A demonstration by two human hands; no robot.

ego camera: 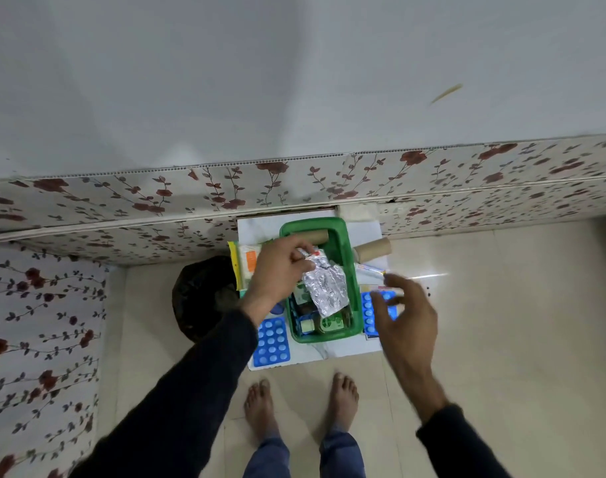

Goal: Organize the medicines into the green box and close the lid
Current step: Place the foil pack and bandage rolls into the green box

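Observation:
The green box stands open on a white board on the floor, with small bottles and packets inside. My left hand hovers over the box and pinches a silver foil tablet strip that hangs down into it. My right hand is open with fingers spread, to the right of the box, above a blue blister pack. Another blue blister pack lies left of the box. A tube lies by the box's right wall.
A cardboard roll lies right of the box and another roll rests inside its far end. Flat packets are stacked to the left. A black bin stands at the left. My bare feet are near the board.

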